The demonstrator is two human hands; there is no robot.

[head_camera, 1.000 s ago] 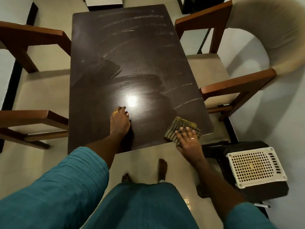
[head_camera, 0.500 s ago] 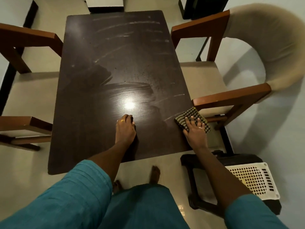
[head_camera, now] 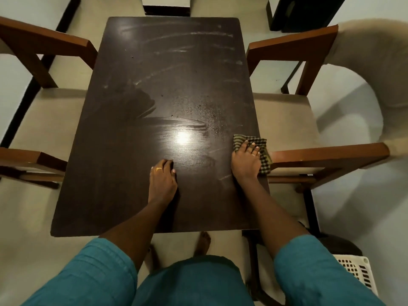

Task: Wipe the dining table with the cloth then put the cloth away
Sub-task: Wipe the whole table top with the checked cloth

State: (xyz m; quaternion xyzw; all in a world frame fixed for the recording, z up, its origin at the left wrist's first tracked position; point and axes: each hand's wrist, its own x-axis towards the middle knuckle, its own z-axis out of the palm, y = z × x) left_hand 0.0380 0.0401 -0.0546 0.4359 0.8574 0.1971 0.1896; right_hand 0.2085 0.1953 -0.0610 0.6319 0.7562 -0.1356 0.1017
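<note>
A brown wooden armchair with a beige cushioned seat (head_camera: 46, 120) stands left and a matching armchair (head_camera: 284, 122) right. Both are on a pale glossy floor (head_camera: 344, 206). A white perforated plastic basket (head_camera: 355, 272) sits low at right.

Dim room; overhead glare spot on the table (head_camera: 181, 138); edges bowed, perhaps slightly blurred.

A single wide-angle view from the person's head looks steeply down and forward along the table (head_camera: 176, 62), which fills the middle of the frame from near the bottom to the top edge. It sits close above: the teal sleeves (head_camera: 84, 274) crowd the bottom edge, and chairs (head_camera: 284, 120) bend outward at the left and right edges.
</note>
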